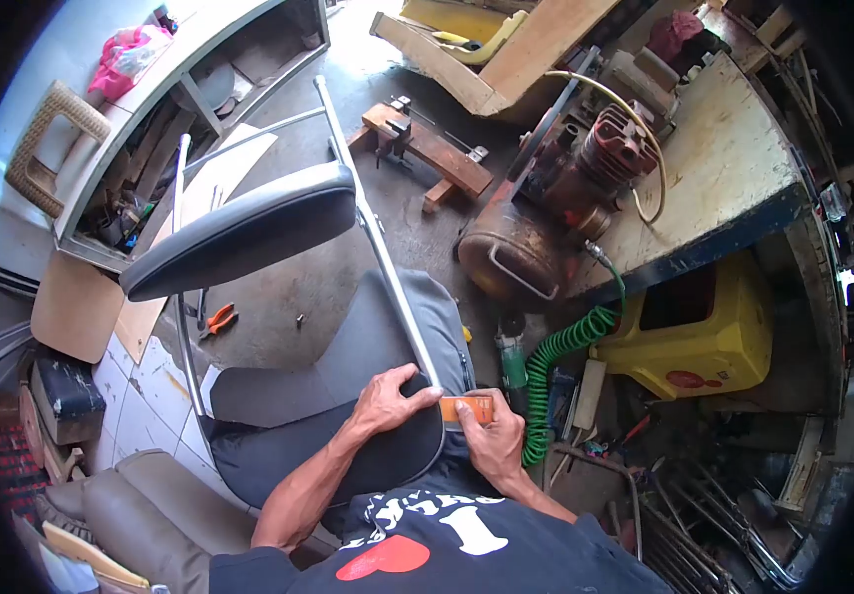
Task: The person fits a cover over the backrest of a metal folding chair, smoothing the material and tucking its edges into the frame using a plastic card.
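Chair (394, 275) lay across the person's lap: near pad (348, 470) on the thighs, far pad (249, 233) out over the floor (268, 342). Left hand (382, 404) was on the near pad, thumb and forefinger spread toward the foot of the right-hand tube; couldn't tell if its other fingers gripped. Right hand (494, 441) was closed, pinching a small orange piece (450, 412), thumb on top, its inner end right by the tube foot and pad rim. Too small to tell what it was.

Judgement on doing it well: left hand was best kept as the brace, weight down on the pad so the long frame wouldn't tip or swing off the lap. The orange piece needed to sit flat and square to the rim, light even pressure, no twisting; a hard push risked a skid along the smooth tube or a scuffed cover. Left thumb was close to the piece's inner end, so short, controlled moves looked safer. Keeping the contact spot in plain sight between both thumbs made sense.

Pliers (219, 319) were on the floor left of the knees, small metal bit (299, 320) to their right. Green hose (538, 396) hung off the bench (724, 178), right of the right hand.
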Tool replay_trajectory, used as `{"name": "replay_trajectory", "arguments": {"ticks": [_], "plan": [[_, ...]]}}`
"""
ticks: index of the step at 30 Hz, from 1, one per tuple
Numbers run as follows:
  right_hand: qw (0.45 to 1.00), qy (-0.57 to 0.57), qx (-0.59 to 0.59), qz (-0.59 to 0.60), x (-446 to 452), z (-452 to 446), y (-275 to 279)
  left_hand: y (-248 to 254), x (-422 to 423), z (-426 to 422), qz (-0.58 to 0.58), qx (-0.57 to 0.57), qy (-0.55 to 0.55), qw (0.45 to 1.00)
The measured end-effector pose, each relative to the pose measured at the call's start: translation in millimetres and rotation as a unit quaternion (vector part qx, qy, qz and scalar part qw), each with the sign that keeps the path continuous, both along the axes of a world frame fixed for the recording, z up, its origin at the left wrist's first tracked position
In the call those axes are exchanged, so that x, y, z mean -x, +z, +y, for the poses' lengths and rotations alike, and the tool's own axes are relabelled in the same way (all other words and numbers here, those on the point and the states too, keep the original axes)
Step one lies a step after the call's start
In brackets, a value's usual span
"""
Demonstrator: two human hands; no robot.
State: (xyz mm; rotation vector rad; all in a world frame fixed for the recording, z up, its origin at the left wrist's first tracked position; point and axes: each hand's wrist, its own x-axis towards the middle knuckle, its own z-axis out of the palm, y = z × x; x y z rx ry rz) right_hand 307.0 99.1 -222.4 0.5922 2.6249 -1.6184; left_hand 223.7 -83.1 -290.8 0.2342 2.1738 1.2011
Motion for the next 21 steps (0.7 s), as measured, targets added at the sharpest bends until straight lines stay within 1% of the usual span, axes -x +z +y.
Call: {"name": "replay_trajectory", "arguments": {"ticks": [2, 4, 5, 7, 8, 10, 12, 13, 14, 16, 17, 18, 19, 20, 21], "plan": [[1.000, -0.004, 0.010, 0.027, 3.8, -2.1, 5.3, 1.1, 3.1, -1.8, -0.004, -0.011, 0.001, 1.000], [0.999, -0.003, 0.013, 0.031, 4.4, -1.2, 4.5, 4.6, 1.5, -1.0, 0.016, -0.004, 0.009, 1.000], [1.000, -0.002, 0.009, 0.017, 4.1, 0.0, 2.9, 7.9, 4.0, -0.8, -0.015, 0.003, 0.003, 1.000], [1.000, -0.006, 0.006, 0.001, 3.7, 0.2, -0.6, 1.0, 2.7, -1.1, -0.001, -0.003, 0.005, 1.000], [1.000, 0.011, 0.007, 0.001, 6.1, 0.7, -3.2, -2.1, 2.9, -0.8, 0.013, -0.011, 0.012, 1.000], [1.000, 0.030, 0.008, -0.006, 7.9, -0.9, -5.9, 1.7, 3.5, 0.1, -0.001, 0.006, 0.009, 1.000], [0.997, 0.056, -0.044, 0.011, 9.6, -7.4, -8.6, -1.0, 6.4, 1.7, -0.016, 0.022, 0.008, 1.000], [0.993, 0.078, -0.074, 0.050, 5.9, -12.5, -16.0, -7.0, 5.2, 2.2, -0.023, 0.024, 0.008, 0.999], [0.993, 0.078, -0.074, 0.048, 4.2, -12.8, -17.2, -9.6, 5.4, 3.4, -0.025, 0.024, 0.006, 0.999], [0.998, 0.050, -0.033, -0.017, 10.0, -7.1, -19.1, -8.0, 9.3, 2.5, -0.004, 0.028, 0.007, 1.000], [0.996, 0.055, -0.042, -0.065, 11.1, 5.5, -28.9, -6.9, 11.2, 0.9, -0.005, 0.015, 0.004, 1.000], [0.973, 0.005, 0.173, -0.150, 12.4, 12.9, -29.5, -6.6, 11.1, -0.1, -0.008, 0.001, 0.000, 1.000], [0.975, 0.005, 0.166, -0.149, 11.9, 19.6, -26.6, -10.6, 10.1, -1.1, 0.035, -0.014, 0.009, 0.999], [0.984, 0.019, 0.126, -0.122, 16.3, 24.7, -22.9, -13.7, 20.2, -1.4, 0.040, -0.019, 0.013, 0.999], [0.990, 0.031, 0.089, -0.101, 15.8, 25.0, -16.1, -13.1, 28.7, -3.1, -0.015, -0.032, 0.027, 0.999]]}}
